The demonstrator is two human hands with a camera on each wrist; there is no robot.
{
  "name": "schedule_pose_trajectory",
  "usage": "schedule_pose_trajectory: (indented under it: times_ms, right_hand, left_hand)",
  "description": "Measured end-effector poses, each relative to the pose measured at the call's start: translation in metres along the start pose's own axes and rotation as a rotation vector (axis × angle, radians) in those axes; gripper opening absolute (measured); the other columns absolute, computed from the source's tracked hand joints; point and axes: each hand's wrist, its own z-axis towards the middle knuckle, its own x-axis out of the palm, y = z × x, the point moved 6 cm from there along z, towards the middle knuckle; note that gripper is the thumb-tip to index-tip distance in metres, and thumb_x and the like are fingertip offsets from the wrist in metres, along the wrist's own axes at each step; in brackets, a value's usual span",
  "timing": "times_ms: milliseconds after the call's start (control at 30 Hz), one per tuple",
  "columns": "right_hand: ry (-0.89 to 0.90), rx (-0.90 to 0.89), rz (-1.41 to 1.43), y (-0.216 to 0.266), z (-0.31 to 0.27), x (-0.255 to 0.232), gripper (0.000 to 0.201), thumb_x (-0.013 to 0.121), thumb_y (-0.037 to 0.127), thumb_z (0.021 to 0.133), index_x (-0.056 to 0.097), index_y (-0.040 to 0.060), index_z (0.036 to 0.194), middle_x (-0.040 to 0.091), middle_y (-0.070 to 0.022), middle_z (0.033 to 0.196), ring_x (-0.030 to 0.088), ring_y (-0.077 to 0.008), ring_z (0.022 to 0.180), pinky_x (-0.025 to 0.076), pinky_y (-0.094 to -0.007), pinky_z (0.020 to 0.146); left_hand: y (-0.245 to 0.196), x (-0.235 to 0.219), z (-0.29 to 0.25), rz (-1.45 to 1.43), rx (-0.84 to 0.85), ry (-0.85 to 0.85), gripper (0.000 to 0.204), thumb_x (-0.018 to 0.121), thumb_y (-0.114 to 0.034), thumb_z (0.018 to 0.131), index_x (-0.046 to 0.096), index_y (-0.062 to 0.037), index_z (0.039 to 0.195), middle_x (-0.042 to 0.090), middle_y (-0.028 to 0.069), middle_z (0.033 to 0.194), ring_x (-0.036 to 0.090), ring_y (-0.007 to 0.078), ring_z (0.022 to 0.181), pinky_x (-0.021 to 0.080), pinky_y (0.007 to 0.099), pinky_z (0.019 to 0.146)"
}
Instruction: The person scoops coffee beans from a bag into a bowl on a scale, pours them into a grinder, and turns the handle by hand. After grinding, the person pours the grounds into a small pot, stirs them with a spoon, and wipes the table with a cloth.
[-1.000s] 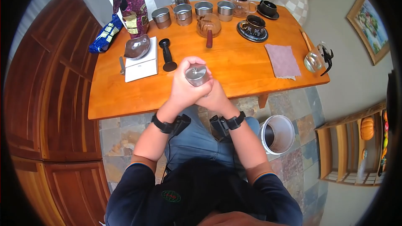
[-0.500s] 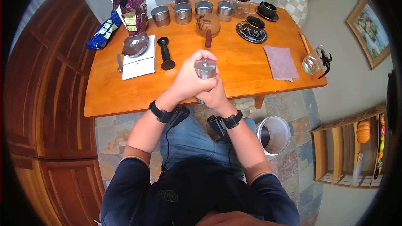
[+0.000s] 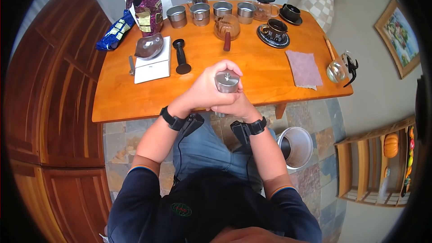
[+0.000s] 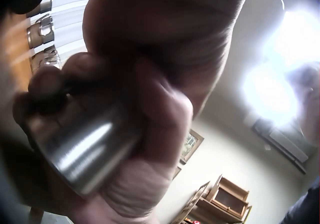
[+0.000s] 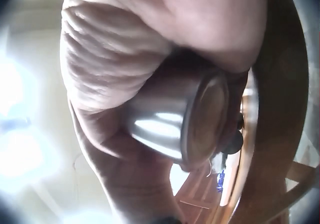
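Over the table's near edge, both hands are wrapped around a stainless steel hand coffee grinder (image 3: 227,83), a cylinder with a small post at the centre of its lid. My left hand (image 3: 208,89) grips the upper part, its thumb across the near side. Below it, my right hand (image 3: 238,105) holds the lower part. The left wrist view has the grinder's shiny steel wall (image 4: 85,156) between curled fingers. In the right wrist view, the rounded end of the steel body (image 5: 160,129) sticks out of the grip. Its middle is hidden by the hands.
On the wooden table (image 3: 135,103) lie a white scale (image 3: 153,73) with a dark bowl (image 3: 150,46), a black round-ended tool (image 3: 181,56) and a pink cloth (image 3: 304,69). Steel cups (image 3: 200,14) and a cup on a saucer (image 3: 274,32) stand behind. A white bucket (image 3: 302,148) is on the floor.
Both hands, still wrapped around the grinder, have shifted a little to the right in the head view. The things on the table stay as they were.
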Motion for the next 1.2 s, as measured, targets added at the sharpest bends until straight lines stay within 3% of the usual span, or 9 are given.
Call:
schedule_pose_trajectory:
  times_ms: [167, 333, 400, 500, 867, 967, 1033, 1100, 1200]
  right_hand:
    - [0.065, 0.109, 0.190, -0.003, 0.005, -0.003, 0.041, 0.075, -0.001, 0.074, 0.058, 0.0036, 0.111, 0.067, -0.0077, 0.088, 0.068, -0.0187, 0.080, 0.056, -0.0322, 0.071]
    - [-0.115, 0.129, 0.085, -0.008, 0.010, -0.007, 0.042, 0.073, 0.000, 0.071, 0.057, 0.0031, 0.110, 0.066, -0.0064, 0.084, 0.066, -0.0162, 0.076, 0.055, -0.0313, 0.070]
    - [-0.157, -0.146, -0.204, -0.005, 0.013, -0.011, 0.043, 0.073, 0.003, 0.070, 0.058, 0.0029, 0.110, 0.066, -0.0053, 0.089, 0.065, -0.0151, 0.080, 0.054, -0.0318, 0.075]
    - [-0.221, -0.308, -0.308, 0.012, 0.013, 0.003, 0.042, 0.074, 0.005, 0.071, 0.059, 0.0023, 0.110, 0.066, -0.0042, 0.096, 0.064, -0.0142, 0.088, 0.052, -0.0311, 0.079]
    - [-0.225, -0.219, -0.365, 0.009, 0.017, 0.007, 0.046, 0.079, 0.006, 0.072, 0.058, 0.0031, 0.113, 0.065, -0.0041, 0.105, 0.063, -0.0144, 0.096, 0.051, -0.0309, 0.084]
    - [-0.153, -0.172, -0.355, 0.002, 0.016, 0.000, 0.046, 0.077, 0.003, 0.073, 0.057, 0.0029, 0.115, 0.065, -0.0041, 0.104, 0.063, -0.0138, 0.098, 0.051, -0.0301, 0.085]
    - [-0.094, -0.121, -0.334, 0.003, 0.011, -0.004, 0.048, 0.077, 0.002, 0.073, 0.057, 0.0029, 0.117, 0.065, -0.0046, 0.105, 0.063, -0.0139, 0.099, 0.052, -0.0303, 0.085]
    - [-0.008, 0.127, 0.051, -0.002, 0.005, 0.001, 0.056, 0.081, 0.008, 0.070, 0.054, 0.0033, 0.118, 0.068, -0.0099, 0.094, 0.068, -0.0235, 0.090, 0.056, -0.0389, 0.082]
    - [0.132, 0.176, 0.288, -0.002, 0.005, 0.004, 0.058, 0.080, 0.011, 0.070, 0.051, 0.0037, 0.120, 0.067, -0.0123, 0.086, 0.070, -0.0268, 0.083, 0.058, -0.0398, 0.076]
  left_hand:
    - [0.010, 0.000, 0.013, -0.110, -0.044, 0.149, 0.044, 0.074, 0.001, 0.073, 0.053, -0.0052, 0.111, 0.065, 0.0048, 0.095, 0.064, 0.0125, 0.090, 0.053, 0.0282, 0.081]
    - [0.012, -0.006, 0.014, -0.020, -0.040, -0.020, 0.044, 0.073, 0.000, 0.073, 0.052, -0.0051, 0.111, 0.065, 0.0046, 0.094, 0.064, 0.0119, 0.090, 0.054, 0.0286, 0.080]
    - [0.010, -0.007, 0.011, -0.029, -0.021, -0.023, 0.044, 0.073, 0.000, 0.073, 0.052, -0.0051, 0.111, 0.065, 0.0044, 0.093, 0.063, 0.0112, 0.089, 0.053, 0.0281, 0.080]
    - [0.005, -0.007, 0.005, 0.000, -0.010, -0.061, 0.043, 0.075, -0.002, 0.072, 0.053, -0.0055, 0.109, 0.065, 0.0034, 0.092, 0.063, 0.0094, 0.088, 0.053, 0.0272, 0.080]
    - [0.009, -0.009, -0.005, 0.107, 0.003, -0.310, 0.042, 0.075, -0.002, 0.073, 0.052, -0.0047, 0.108, 0.065, 0.0035, 0.090, 0.063, 0.0091, 0.086, 0.052, 0.0264, 0.079]
    - [0.013, -0.017, -0.005, 0.046, 0.001, -0.275, 0.043, 0.075, -0.002, 0.072, 0.052, -0.0048, 0.109, 0.065, 0.0036, 0.090, 0.063, 0.0089, 0.086, 0.052, 0.0263, 0.079]
    - [0.011, -0.011, -0.002, 0.009, -0.018, -0.046, 0.044, 0.075, -0.001, 0.073, 0.051, -0.0053, 0.109, 0.064, 0.0041, 0.091, 0.063, 0.0102, 0.086, 0.052, 0.0268, 0.079]
    - [0.008, -0.008, 0.000, -0.065, -0.028, 0.042, 0.044, 0.075, 0.000, 0.074, 0.051, -0.0056, 0.110, 0.064, 0.0045, 0.092, 0.063, 0.0115, 0.087, 0.052, 0.0273, 0.079]
    - [0.008, -0.003, 0.007, -0.189, -0.021, 0.174, 0.043, 0.075, 0.000, 0.076, 0.051, -0.0059, 0.110, 0.063, 0.0051, 0.093, 0.064, 0.0137, 0.088, 0.053, 0.0282, 0.080]
